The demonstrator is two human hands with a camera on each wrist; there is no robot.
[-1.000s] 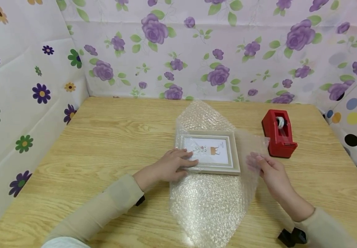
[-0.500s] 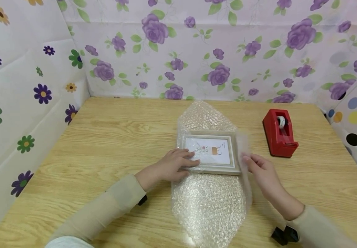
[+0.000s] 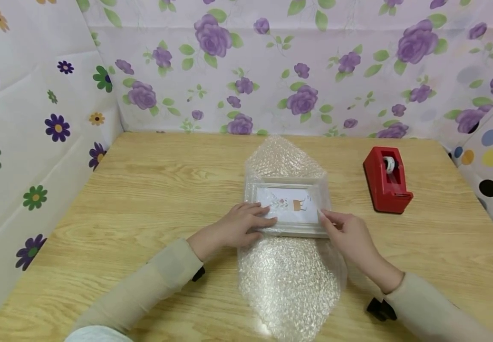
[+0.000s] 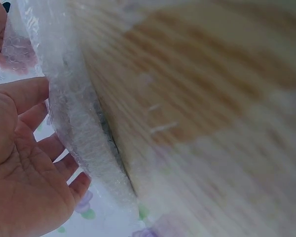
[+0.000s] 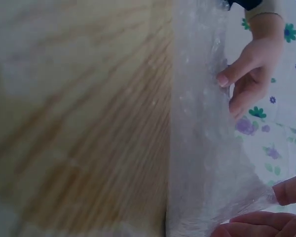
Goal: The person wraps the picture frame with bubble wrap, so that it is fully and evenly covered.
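A picture frame (image 3: 289, 232) with a light wooden border lies on a sheet of bubble wrap (image 3: 289, 280), its picture showing through the film. The left flap of wrap is folded over the frame, and my left hand (image 3: 239, 225) rests on it with fingers spread. My right hand (image 3: 351, 237) pinches the tip of the right flap between thumb and fingers and holds it over the frame's right side. In the right wrist view the flap (image 5: 202, 148) stretches from those fingertips. The left wrist view has the left palm (image 4: 29, 168) facing the camera, fingertips against the wrap.
A red tape dispenser (image 3: 387, 183) with a roll of tape stands at the right on the wooden table (image 3: 165, 180). Bubble wrap points (image 3: 278, 156) spread out behind and in front of the frame. Flowered cloth (image 3: 178, 66) hangs behind and at the sides.
My right hand has moved left, bringing the right flap of bubble wrap in from beside the frame to over its right side. The left hand has stayed on the frame's left part.
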